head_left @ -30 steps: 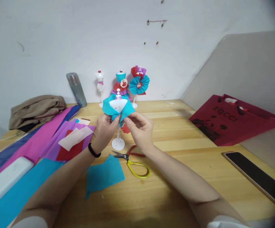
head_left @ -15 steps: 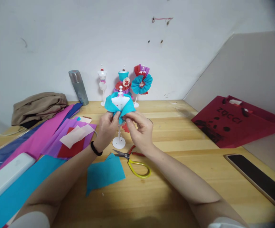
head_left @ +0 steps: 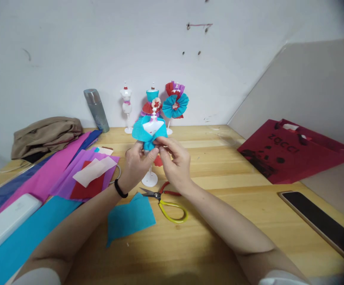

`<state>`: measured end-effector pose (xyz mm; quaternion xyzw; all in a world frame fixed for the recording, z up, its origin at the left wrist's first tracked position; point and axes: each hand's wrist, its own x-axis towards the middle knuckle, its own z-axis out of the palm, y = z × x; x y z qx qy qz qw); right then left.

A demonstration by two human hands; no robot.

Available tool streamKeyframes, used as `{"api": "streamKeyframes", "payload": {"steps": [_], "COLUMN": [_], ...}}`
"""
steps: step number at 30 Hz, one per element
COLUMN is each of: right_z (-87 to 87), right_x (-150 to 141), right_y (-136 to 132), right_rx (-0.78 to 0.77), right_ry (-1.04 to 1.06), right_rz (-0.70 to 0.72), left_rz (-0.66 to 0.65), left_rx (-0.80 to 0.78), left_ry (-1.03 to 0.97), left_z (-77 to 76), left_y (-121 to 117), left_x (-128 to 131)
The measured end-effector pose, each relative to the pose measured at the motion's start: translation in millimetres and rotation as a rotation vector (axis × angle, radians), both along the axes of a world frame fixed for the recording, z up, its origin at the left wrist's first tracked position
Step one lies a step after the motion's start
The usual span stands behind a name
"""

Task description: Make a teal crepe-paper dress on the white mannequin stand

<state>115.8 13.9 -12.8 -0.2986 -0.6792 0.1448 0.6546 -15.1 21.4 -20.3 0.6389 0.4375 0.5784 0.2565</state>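
left hand (head_left: 136, 161): clasping blue cloth (head_left: 140, 132) | right hand (head_left: 177, 161): pinching it | cloth: between both, around mannequin (head_left: 153, 127)

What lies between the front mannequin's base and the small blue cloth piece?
The scissors' blades lie between the mannequin's base and the small blue cloth piece in the head view.

I noticed a narrow black band (head_left: 119, 190) around the person's left wrist (head_left: 128, 183). A whitish sleeve (head_left: 38, 276) showed near each elbow, leaving the forearms (head_left: 225, 217) bare, as were the left hand (head_left: 135, 164) and right hand (head_left: 177, 164).
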Motion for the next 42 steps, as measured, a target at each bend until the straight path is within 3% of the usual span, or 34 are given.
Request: {"api": "streamKeyframes", "payload": {"steps": [7, 14, 19, 23, 25, 30, 37, 42], "right_z": [0.9, 9.0, 17.4, 27.0, 31.5, 33.1, 17.1, 15.1], "right_x": [0, 11, 20, 26, 28, 25, 15, 17], "right_y": [-1, 0, 8, 6, 3, -5, 0, 4], "right_rx": [-0.037, -0.067, -0.082, -0.008, 0.110, 0.421, 0.411, 0.397], "right_ry": [-0.006, 0.096, 0.180, 0.152, 0.083, -0.172, -0.249, -0.235], "right_rz": [0.020, 0.034, -0.016, -0.104, -0.182, -0.328, -0.408, -0.516], "left_rz": [-0.083, -0.397, -0.409, -0.315, -0.229, 0.128, 0.323, 0.386], "left_rx": [-0.064, -0.263, -0.332, -0.201, -0.107, 0.185, 0.545, 0.626], "left_ry": [-0.160, -0.451, -0.449, -0.260, -0.110, 0.367, 0.804, 0.920], "left_z": [-3.7, 10.4, 15.5, 18.4, 22.0, 29.7, 12.0, 8.2], "left_y": [10, 21, 19, 15, 10, -4, -11, -15], "left_x": [-1, -15, -15, -15, -16, -15, -3, -1]}}
